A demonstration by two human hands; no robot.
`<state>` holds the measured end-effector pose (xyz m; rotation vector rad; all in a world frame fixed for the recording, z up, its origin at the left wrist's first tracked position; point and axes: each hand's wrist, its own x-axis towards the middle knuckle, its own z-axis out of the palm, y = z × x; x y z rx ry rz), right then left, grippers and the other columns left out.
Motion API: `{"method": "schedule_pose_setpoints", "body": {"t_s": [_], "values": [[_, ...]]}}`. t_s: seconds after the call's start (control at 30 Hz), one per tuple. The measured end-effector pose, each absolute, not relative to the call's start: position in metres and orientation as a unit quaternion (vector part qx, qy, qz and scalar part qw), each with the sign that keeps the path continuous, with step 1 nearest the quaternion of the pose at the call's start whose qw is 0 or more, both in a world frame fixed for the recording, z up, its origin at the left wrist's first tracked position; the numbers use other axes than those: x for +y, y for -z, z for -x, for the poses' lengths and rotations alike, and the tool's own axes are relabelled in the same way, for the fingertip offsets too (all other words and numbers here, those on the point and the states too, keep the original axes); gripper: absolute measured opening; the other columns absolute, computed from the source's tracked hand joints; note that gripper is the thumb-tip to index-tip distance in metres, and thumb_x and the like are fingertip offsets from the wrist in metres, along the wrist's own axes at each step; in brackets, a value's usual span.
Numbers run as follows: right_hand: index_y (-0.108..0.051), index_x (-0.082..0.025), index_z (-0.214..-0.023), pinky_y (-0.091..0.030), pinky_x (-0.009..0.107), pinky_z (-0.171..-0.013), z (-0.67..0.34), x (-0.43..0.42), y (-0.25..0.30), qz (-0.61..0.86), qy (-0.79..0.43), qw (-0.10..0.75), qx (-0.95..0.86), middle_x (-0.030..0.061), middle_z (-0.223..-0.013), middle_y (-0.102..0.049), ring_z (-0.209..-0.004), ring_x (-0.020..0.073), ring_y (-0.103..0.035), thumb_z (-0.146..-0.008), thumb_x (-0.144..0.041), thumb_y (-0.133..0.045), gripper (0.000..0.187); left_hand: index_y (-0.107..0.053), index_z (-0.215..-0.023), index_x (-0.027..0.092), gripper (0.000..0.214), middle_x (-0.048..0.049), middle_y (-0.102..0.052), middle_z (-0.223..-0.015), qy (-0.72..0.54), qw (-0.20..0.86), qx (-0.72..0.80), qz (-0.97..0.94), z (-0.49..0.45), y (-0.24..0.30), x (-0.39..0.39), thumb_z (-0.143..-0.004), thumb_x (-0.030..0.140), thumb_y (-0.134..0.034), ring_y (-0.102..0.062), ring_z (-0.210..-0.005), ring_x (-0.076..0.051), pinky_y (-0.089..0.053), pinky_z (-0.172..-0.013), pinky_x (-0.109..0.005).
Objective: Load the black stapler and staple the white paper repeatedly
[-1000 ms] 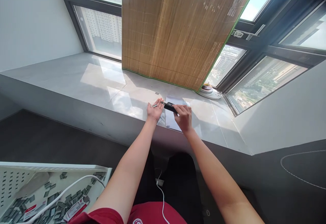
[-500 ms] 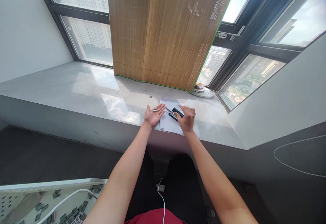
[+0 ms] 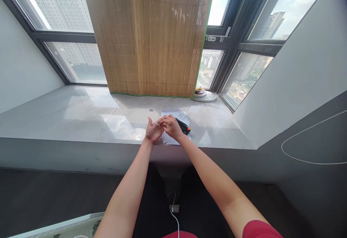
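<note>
My left hand [image 3: 151,132] is held palm up over the front of the grey windowsill [image 3: 81,115], thumb raised and fingers loosely spread. A small silver metal strip [image 3: 158,123] lies at its fingertips. My right hand [image 3: 171,126] has come across to the left palm, and its fingers pinch together on that strip. Just right of my right hand, a black stapler-like tool with an orange end [image 3: 183,126] lies on a white sheet of paper [image 3: 177,115]; neither hand touches it.
A bamboo blind [image 3: 151,39] hangs over the middle window. A stack of plates [image 3: 202,94] sits at the back right of the sill. Small dark bits [image 3: 150,109] lie behind the hands. A white tray edge [image 3: 81,220] and a white cable [image 3: 175,220] show at the bottom.
My right hand has let go of the black tool, which now lies on the paper, and has moved left to pinch the strip on my left palm. The camera has tilted up.
</note>
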<state>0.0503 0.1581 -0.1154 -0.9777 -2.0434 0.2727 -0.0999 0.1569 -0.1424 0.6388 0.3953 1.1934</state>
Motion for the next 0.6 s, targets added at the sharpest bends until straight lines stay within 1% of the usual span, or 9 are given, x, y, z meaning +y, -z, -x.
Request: {"method": "schedule_pose_setpoints", "body": {"t_s": [0.07, 0.13, 0.17, 0.2, 0.27, 0.33, 0.43, 0.53, 0.6], "values": [[-0.081, -0.026, -0.091, -0.053, 0.038, -0.097, -0.064, 0.152, 0.109, 0.393, -0.097, 0.458, -0.792, 0.004, -0.105, -0.083, -0.1, 0.0236, -0.068, -0.096, -0.013, -0.069, 0.019, -0.068, -0.144, 0.013, 0.077, -0.0206, -0.071, -0.142, -0.571, 0.65, 0.311, -0.394, 0.109, 0.141, 0.163, -0.112, 0.066, -0.021, -0.063, -0.142, -0.03, -0.048, -0.123, -0.046], [-0.08, -0.027, -0.095, -0.053, 0.038, -0.097, -0.091, 0.15, 0.107, 0.431, -0.083, 0.504, -0.743, 0.0042, -0.108, -0.083, -0.102, 0.024, -0.069, -0.1, -0.024, -0.069, 0.012, -0.07, -0.14, 0.019, 0.061, -0.0183, -0.067, -0.149, -0.564, 0.444, 0.51, -0.474, 0.121, 0.142, 0.172, -0.113, 0.049, -0.025, -0.059, -0.147, -0.03, -0.048, -0.123, -0.05], [-0.079, -0.027, -0.095, -0.053, 0.038, -0.095, -0.109, 0.152, 0.108, 0.463, -0.075, 0.52, -0.714, 0.0043, -0.108, -0.083, -0.101, 0.0246, -0.069, -0.1, -0.029, -0.07, 0.011, -0.071, -0.137, 0.02, 0.052, -0.0187, -0.064, -0.154, -0.51, 0.335, 0.599, -0.519, 0.127, 0.144, 0.175, -0.11, 0.044, -0.034, -0.055, -0.152, -0.032, -0.047, -0.123, -0.054], [-0.079, -0.027, -0.095, -0.053, 0.038, -0.093, -0.13, 0.156, 0.11, 0.5, -0.067, 0.526, -0.685, 0.0045, -0.107, -0.083, -0.1, 0.0252, -0.068, -0.099, -0.032, -0.07, 0.011, -0.073, -0.134, 0.017, 0.045, -0.0222, -0.054, -0.163, -0.488, 0.291, 0.633, -0.526, 0.131, 0.147, 0.178, -0.105, 0.039, -0.048, -0.042, -0.161, -0.038, -0.039, -0.128, -0.061], [-0.077, -0.026, -0.089, -0.052, 0.039, -0.091, -0.176, 0.167, 0.118, 0.581, -0.057, 0.503, -0.638, 0.0049, -0.102, -0.083, -0.094, 0.0258, -0.068, -0.096, -0.036, -0.07, 0.014, -0.069, -0.141, 0.014, 0.047, -0.0257, -0.04, -0.174, -0.396, 0.182, 0.707, -0.556, 0.134, 0.155, 0.182, -0.1, 0.032, -0.055, -0.021, -0.169, -0.046, -0.025, -0.13, -0.074], [-0.076, -0.024, -0.084, -0.051, 0.04, -0.094, -0.218, 0.183, 0.127, 0.655, -0.059, 0.445, -0.607, 0.0061, -0.097, -0.083, -0.09, 0.026, -0.068, -0.094, -0.035, -0.068, 0.017, -0.063, -0.149, 0.012, 0.054, -0.0293, -0.037, -0.175, -0.288, 0.091, 0.75, -0.589, 0.133, 0.163, 0.183, -0.101, 0.032, -0.052, -0.016, -0.168, -0.051, -0.019, -0.127, -0.081], [-0.078, -0.021, -0.089, -0.048, 0.042, -0.097, -0.258, 0.211, 0.136, 0.725, -0.009, 0.397, -0.563, 0.0113, -0.104, -0.083, -0.098, 0.0284, -0.067, -0.095, -0.032, -0.063, 0.02, -0.058, -0.155, 0.011, 0.058, -0.0329, -0.041, -0.171, -0.199, 0.024, 0.763, -0.614, 0.129, 0.17, 0.182, -0.105, 0.036, -0.045, -0.025, -0.165, -0.054, -0.02, -0.125, -0.08], [-0.08, -0.02, -0.102, -0.042, 0.044, -0.104, -0.266, 0.24, 0.14, 0.724, 0.059, 0.386, -0.568, 0.0143, -0.122, -0.08, -0.12, 0.0311, -0.061, -0.1, -0.032, -0.057, 0.026, -0.058, -0.155, 0.011, 0.058, -0.0338, -0.043, -0.168, -0.186, 0.002, 0.759, -0.624, 0.129, 0.174, 0.184, -0.106, 0.037, -0.042, -0.028, -0.163, -0.054, -0.023, -0.125, -0.079], [-0.08, -0.02, -0.103, -0.04, 0.044, -0.107, -0.262, 0.257, 0.143, 0.732, 0.037, 0.354, -0.581, 0.0145, -0.125, -0.079, -0.124, 0.0304, -0.06, -0.1, -0.032, -0.058, 0.026, -0.058, -0.155, 0.011, 0.058, -0.0339, -0.043, -0.168, -0.184, -0.007, 0.757, -0.627, 0.131, 0.176, 0.184, -0.106, 0.037, -0.041, -0.029, -0.163, -0.054, -0.023, -0.125, -0.079]]}}
